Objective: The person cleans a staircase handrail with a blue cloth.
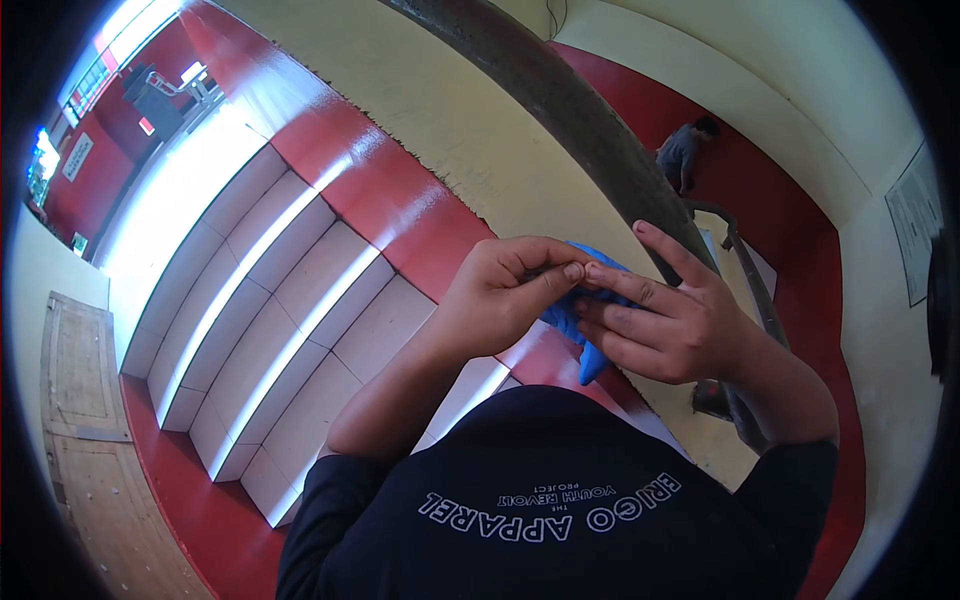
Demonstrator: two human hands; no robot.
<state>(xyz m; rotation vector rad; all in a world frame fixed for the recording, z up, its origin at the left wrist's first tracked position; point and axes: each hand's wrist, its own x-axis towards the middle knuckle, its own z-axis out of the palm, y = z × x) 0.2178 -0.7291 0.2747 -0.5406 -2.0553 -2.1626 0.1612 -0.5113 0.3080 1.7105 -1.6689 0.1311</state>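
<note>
In front of my chest, a crumpled blue cloth (592,362) hangs beneath both hands, its lower end tapering to a point. My left hand (515,295) is closed, with thumb and forefinger pinched together at the cloth's upper edge. My right hand (668,322) meets it fingertip to fingertip, its fingers bent over the cloth and one finger raised apart. Most of the cloth is hidden behind the hands.
Tiled steps (300,310) with red edging lie to the left. A dark handrail (570,100) runs diagonally past my right hand. Beyond it, a person (680,155) is on the red floor lower down. A wooden board (80,370) stands at far left.
</note>
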